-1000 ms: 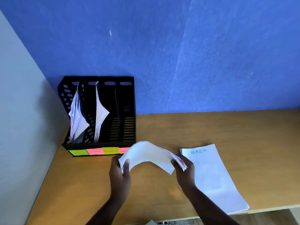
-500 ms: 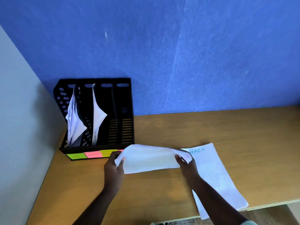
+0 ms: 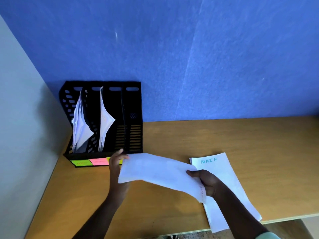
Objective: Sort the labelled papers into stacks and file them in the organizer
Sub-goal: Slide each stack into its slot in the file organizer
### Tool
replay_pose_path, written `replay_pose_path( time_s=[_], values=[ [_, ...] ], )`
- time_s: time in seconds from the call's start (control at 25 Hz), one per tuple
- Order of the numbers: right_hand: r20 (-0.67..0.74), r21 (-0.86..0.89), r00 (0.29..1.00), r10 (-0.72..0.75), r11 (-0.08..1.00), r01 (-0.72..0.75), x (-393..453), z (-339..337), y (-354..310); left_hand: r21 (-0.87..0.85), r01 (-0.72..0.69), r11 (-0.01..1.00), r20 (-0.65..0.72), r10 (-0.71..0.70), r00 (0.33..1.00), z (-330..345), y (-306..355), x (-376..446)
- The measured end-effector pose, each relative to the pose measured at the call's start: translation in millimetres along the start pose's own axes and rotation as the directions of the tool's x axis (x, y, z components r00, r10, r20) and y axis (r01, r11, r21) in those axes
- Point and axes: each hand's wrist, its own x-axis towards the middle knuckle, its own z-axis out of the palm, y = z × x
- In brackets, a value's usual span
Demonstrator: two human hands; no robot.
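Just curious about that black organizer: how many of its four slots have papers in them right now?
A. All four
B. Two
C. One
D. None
B: in the organizer only the two left slots hold papers; the two right slots look empty.

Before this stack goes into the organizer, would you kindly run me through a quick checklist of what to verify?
1. Stack gripped at both ends by left hand and right hand: ok.
2. Free slot in organizer: ok, the two right slots look empty; the two left hold papers.
3. Stack's label read: cannot tell, the writing near the right hand is too small.
4. Slot labels legible: not ok, blurred and partly hidden by the left hand.
5. Stack upright for the slot: not ok, it lies nearly flat.
6. ADMIN pile out of the way: ok, on the table at right.
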Motion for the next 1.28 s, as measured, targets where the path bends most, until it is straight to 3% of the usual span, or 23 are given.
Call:
replay_pose_path(
  time_s=[0.04,0.08,0.16,0.2,0.24,0.36,0.4,0.56,0.68,0.76,0.92,1.0,1.16,1.28],
  values=[
    [0.082,-0.053,0.996,0.02,0.998,-0.015,-1,-13,1,-0.184,0.188,0.965,-0.045,-0.199,0.979,-2,7,-3],
    [0.122,-0.089,0.992,0.005,0.996,0.005,-1,-19,4,-0.374,0.378,0.847,-0.005,-0.409,0.913,-4,11,-8],
    [0.152,-0.148,0.987,-0.054,0.986,0.077,1,-20,11,-0.539,0.663,0.52,0.232,-0.664,0.71,-7,19,-16],
    [0.158,-0.174,0.983,-0.093,0.977,0.12,0,-16,12,-0.502,0.759,0.415,0.319,-0.727,0.608,-8,23,-19],
    [0.165,-0.171,0.979,-0.121,0.974,0.149,2,-15,13,-0.462,0.807,0.368,0.37,-0.746,0.553,-9,23,-21],
    [0.122,-0.204,0.967,-0.222,0.948,0.244,7,-13,17,-0.452,0.856,0.252,0.467,-0.751,0.467,-20,13,-23],
    [0.092,-0.217,0.965,-0.245,0.941,0.26,7,-9,17,-0.434,0.86,0.267,0.483,-0.737,0.473,-23,11,-23],
    [-0.047,-0.27,0.94,-0.339,0.91,0.315,11,2,26,-0.103,0.777,0.621,0.35,-0.708,0.613,-22,-3,-18],
    [-0.025,-0.301,0.931,-0.364,0.891,0.34,13,6,31,0.078,0.727,0.682,0.2,-0.725,0.659,-16,-8,-18],
    [-0.046,-0.36,0.909,-0.414,0.856,0.371,10,9,30,0.1,0.682,0.724,0.134,-0.689,0.712,-12,-8,-21],
    [-0.14,-0.688,0.662,-0.737,0.553,0.47,4,22,35,-0.007,0.535,0.845,0.059,-0.533,0.844,-5,1,-25],
    [-0.123,-0.688,0.597,-0.793,0.502,0.525,3,26,41,0.034,0.477,0.878,-0.062,-0.474,0.878,-2,2,-20],
    [0.009,-0.689,0.735,-0.678,0.528,0.496,3,19,43,0.15,0.511,0.846,-0.204,-0.479,0.854,-3,-3,-18],
    [-0.022,-0.824,0.72,-0.694,0.42,0.38,8,20,42,0.11,0.564,0.819,-0.225,-0.532,0.816,-3,-10,-25]
  ],
)
